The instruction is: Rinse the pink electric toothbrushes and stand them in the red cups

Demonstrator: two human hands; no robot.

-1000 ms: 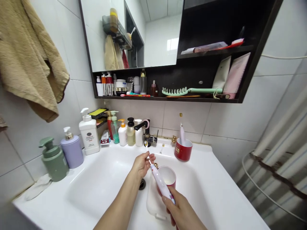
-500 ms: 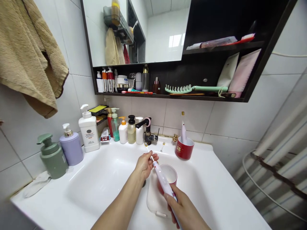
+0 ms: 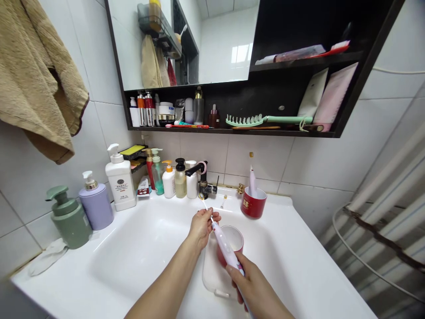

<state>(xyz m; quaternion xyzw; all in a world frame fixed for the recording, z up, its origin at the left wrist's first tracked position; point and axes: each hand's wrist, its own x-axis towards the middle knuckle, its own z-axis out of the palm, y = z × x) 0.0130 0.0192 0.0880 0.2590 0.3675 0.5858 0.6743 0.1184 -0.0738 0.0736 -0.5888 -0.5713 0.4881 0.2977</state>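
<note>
Over the sink (image 3: 133,252), my right hand (image 3: 252,281) is wrapped round the pale pink handle of an electric toothbrush (image 3: 226,248). The toothbrush tilts up and to the left. My left hand (image 3: 201,225) pinches the thin white neck of its brush head (image 3: 202,197) just above the handle. The bristle end sticks out past my left fingers, near the tap. Below the handle stands a red cup (image 3: 239,239) with a white inside, partly hidden by the toothbrush. It rests on a whitish tray (image 3: 212,283) in the basin.
A black tap (image 3: 203,177) rises behind the sink. To its right, a red cup (image 3: 253,204) holds another pink toothbrush (image 3: 253,181). Several pump bottles (image 3: 180,179) line the left ledge. Above hangs a dark shelf cabinet (image 3: 239,102) with a green hairbrush (image 3: 245,120).
The view has shifted slightly, so the shelf and bottles sit a little further left. Both hands keep their hold on the toothbrush, with hardly any movement.
</note>
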